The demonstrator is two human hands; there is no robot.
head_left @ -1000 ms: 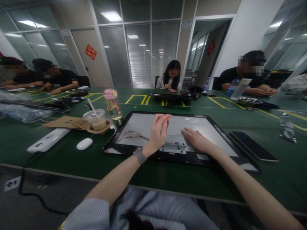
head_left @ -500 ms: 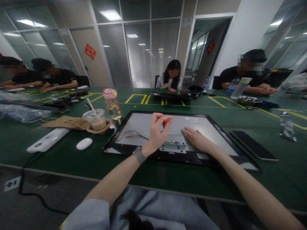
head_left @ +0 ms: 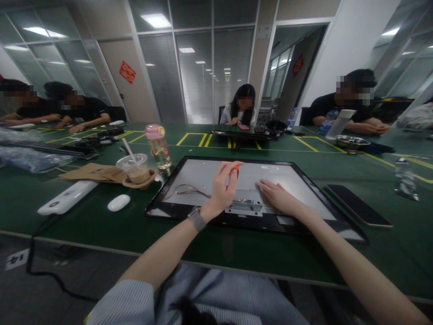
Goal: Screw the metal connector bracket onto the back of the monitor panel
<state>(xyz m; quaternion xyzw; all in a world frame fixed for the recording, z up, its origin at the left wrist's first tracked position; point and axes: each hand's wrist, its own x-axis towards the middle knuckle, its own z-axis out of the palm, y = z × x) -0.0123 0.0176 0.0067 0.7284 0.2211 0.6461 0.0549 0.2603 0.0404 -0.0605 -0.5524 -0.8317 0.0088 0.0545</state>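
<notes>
Screwdriver (head_left: 236,169) with an orange handle is in my left hand (head_left: 221,185). My fingers are closed around it, above the grey back of the monitor panel (head_left: 203,174) that lies flat on the green table (head_left: 101,221). My right hand (head_left: 277,196) is open and rests flat on the panel, just beside a small metal bracket (head_left: 244,207). Thin wires (head_left: 184,189) lie on the panel's left part. A white mouse (head_left: 118,202) lies left of the panel, a dark phone (head_left: 358,206) right.

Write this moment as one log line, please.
left hand: grips orange-handled tool | right hand: flat on panel | metal bracket: between hands
</notes>
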